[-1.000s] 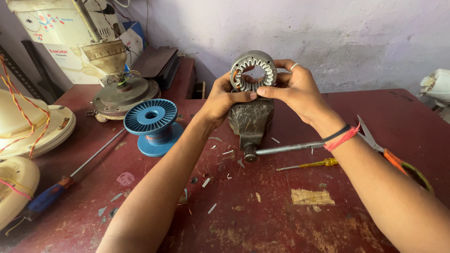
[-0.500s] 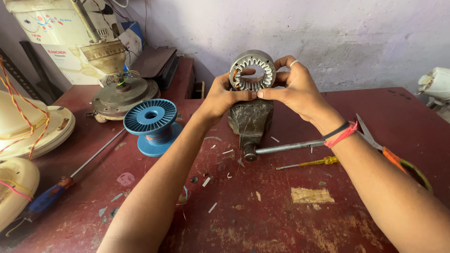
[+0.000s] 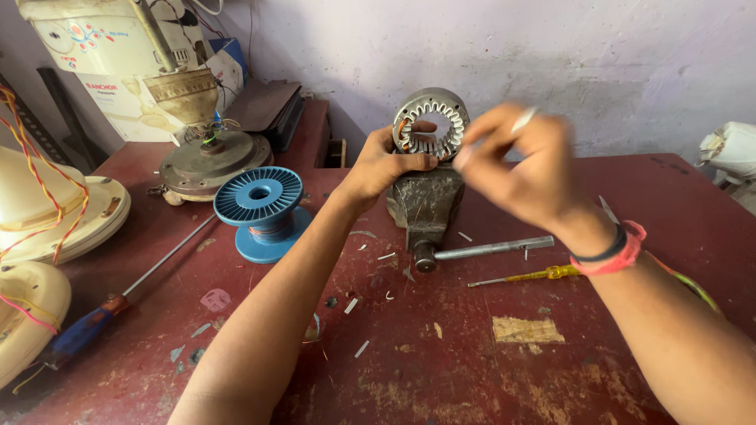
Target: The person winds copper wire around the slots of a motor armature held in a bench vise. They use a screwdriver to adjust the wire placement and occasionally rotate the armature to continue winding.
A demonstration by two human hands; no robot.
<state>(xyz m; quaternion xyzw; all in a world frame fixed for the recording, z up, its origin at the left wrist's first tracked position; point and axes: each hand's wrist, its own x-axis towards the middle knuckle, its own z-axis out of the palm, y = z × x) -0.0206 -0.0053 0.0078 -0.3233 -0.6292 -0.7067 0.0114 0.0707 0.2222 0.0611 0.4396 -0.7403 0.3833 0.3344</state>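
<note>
Now left hand (image 3: 386,165) grips stator ring (image 3: 431,123) atop vise (image 3: 425,203).

Far wall (image 3: 551,55) pale lilac plaster, stained and scuffed, meets table edge across whole width. Table (image 3: 472,370) dark red painted wood, worn, paint chipped to bare patch right of centre, scattered white scraps and dust. Second red table section (image 3: 311,130) steps up at far left beside wall corner. Dark flat boxes (image 3: 268,106) stacked there against wall. Soft daylight, even, no hard shadows. Floor and windows out of view.
</note>
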